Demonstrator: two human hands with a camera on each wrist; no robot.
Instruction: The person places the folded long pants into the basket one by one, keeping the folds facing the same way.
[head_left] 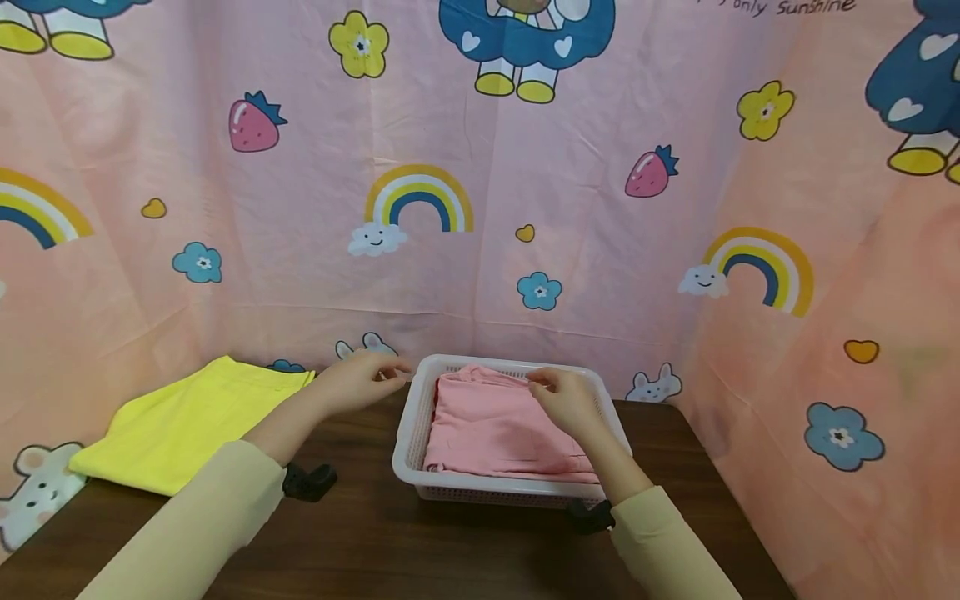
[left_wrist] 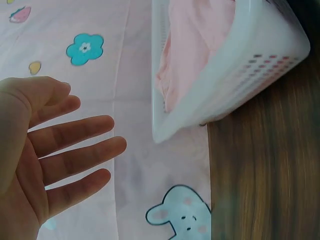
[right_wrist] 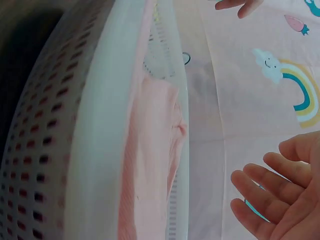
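Note:
A folded pink garment lies in a white plastic basket with perforated sides. My left hand hovers just left of the basket's back left corner. Its fingers are spread and slightly bent in the left wrist view, with nothing held. Over the right part of the basket is my right hand, above the pink cloth. In the right wrist view the fingers are loosely extended and hold nothing. The garment's far edge is bunched near the basket's back rim.
Folded yellow cloth lies on the left of the dark wooden table, behind my left forearm. A pink printed curtain with rainbows and flowers hangs close behind the table and along both sides.

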